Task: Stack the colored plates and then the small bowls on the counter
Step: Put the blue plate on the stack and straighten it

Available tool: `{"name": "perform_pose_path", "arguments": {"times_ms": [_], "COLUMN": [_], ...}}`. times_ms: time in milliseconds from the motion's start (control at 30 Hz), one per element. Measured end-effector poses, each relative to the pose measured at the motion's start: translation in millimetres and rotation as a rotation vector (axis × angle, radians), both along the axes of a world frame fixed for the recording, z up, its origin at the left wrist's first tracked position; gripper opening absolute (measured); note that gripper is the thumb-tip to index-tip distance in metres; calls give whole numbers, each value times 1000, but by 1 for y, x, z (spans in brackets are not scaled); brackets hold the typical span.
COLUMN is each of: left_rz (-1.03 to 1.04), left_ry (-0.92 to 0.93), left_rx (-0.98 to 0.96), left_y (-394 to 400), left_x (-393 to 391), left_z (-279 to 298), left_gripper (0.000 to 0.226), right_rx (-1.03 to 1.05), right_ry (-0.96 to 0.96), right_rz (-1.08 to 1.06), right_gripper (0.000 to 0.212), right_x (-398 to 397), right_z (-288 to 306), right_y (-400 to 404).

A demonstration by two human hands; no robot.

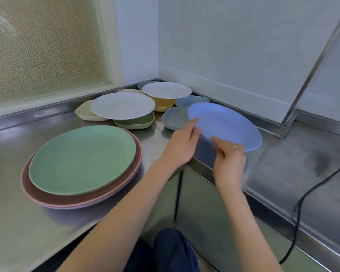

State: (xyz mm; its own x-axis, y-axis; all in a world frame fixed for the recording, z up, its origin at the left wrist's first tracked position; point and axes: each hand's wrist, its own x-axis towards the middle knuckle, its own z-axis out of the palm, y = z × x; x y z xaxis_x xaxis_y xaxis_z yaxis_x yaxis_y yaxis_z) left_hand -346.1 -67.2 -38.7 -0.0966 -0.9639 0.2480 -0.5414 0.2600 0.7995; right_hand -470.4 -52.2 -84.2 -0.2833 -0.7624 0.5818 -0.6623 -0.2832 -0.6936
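1. The blue plate (226, 124) is tilted, its near edge raised off the steel tabletop (159, 134), at the inner corner of the L-shaped surface, between both hands.
2. The left hand (182, 143) grips the plate's left rim: the thumb lies along the top edge, the other fingers curl under it.
3. The right hand (229, 160) pinches the near rim, thumb pointing left on top and fingers bent beneath; whether all of them touch the underside cannot be told.
4. To the left of both hands, well apart from the blue plate, a green plate (82, 160) lies on a brownish-pink plate (37, 195), with another pinkish rim showing under that.
5. Behind, near the wall corner, sit the small bowls: a cream bowl (82, 113), a green bowl (133, 122), a yellow bowl (162, 105), a grey-blue bowl (174, 117) just beside the left hand, and a light blue bowl (190, 101).
6. A large white plate (123, 106) rests over the cream and green bowls; a smaller white plate (166, 90) rests on the yellow bowl.
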Motion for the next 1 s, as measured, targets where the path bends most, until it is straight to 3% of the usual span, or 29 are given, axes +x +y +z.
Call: {"name": "perform_pose_path", "arguments": {"times_ms": [167, 367, 567, 733, 833, 900, 1000], "left_rz": [398, 856, 967, 941, 905, 889, 852], "left_ry": [180, 110, -33, 44, 111, 146, 175], "left_rx": [-100, -131, 14, 72, 68, 37, -6], "left_y": [31, 91, 125, 125, 124, 125, 128], "left_x": [72, 175, 225, 234, 236, 237, 236], "left_z": [21, 29, 0, -20, -23, -23, -23], "left_gripper": [44, 55, 57, 58, 58, 57, 49], "right_rx": [-185, -155, -45, 11, 78, 135, 412], "right_ry": [33, 131, 296, 357, 232, 7, -334], "right_rz": [339, 741, 827, 856, 864, 782, 686], "right_gripper": [35, 43, 40, 43, 36, 38, 50], "right_x": [55, 132, 172, 171, 164, 156, 155], "right_z": [16, 18, 5, 6, 3, 4, 13], "right_y": [29, 48, 65, 66, 58, 49, 31]}}
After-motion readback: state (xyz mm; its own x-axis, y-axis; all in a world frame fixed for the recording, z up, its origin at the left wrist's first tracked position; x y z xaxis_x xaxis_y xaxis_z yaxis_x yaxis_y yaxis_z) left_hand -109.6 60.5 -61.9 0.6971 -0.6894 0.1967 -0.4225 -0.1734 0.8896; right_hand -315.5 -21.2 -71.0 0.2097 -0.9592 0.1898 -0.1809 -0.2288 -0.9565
